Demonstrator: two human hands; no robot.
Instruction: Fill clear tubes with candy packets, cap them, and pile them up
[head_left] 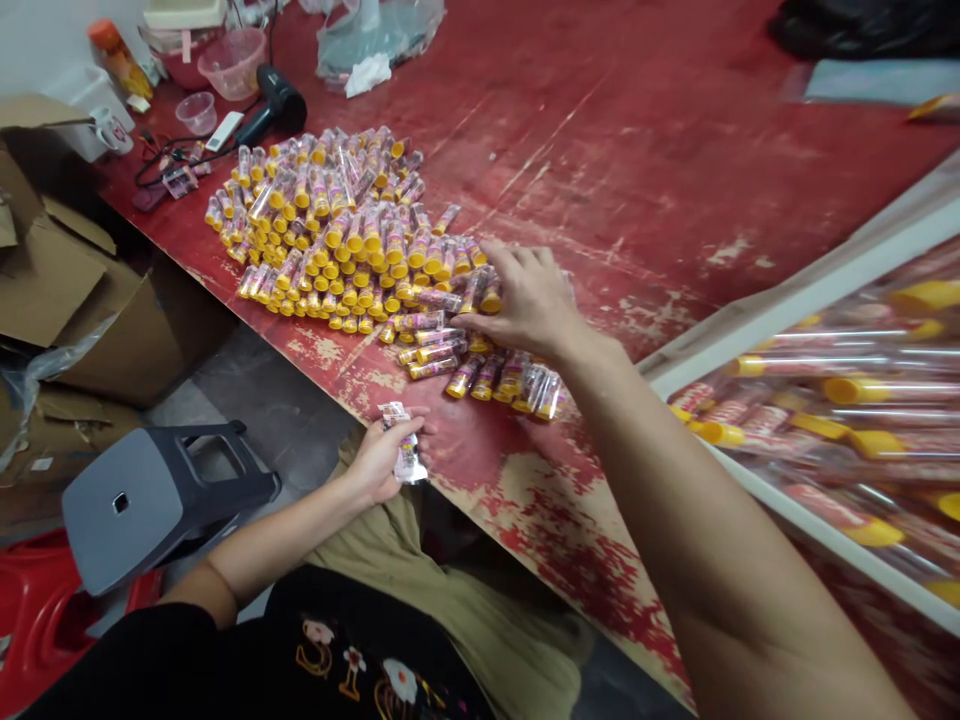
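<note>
On the table [600, 180], yellow-ended tubes [373, 240] lie heaped; the right hand [536, 300] curves over some, its grip on them unclear, while the left hand [381, 460] holds small packets [407, 455].

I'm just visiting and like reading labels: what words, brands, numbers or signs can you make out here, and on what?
"S" and seemingly "I": black shirt; its other lettering is unclear.
Too small to read: packet in the left hand; piled tubes.
Too blurred: tubes in the tray, with white marks on red.
Mug: red mark, unreadable.
No numbers legible.
</note>
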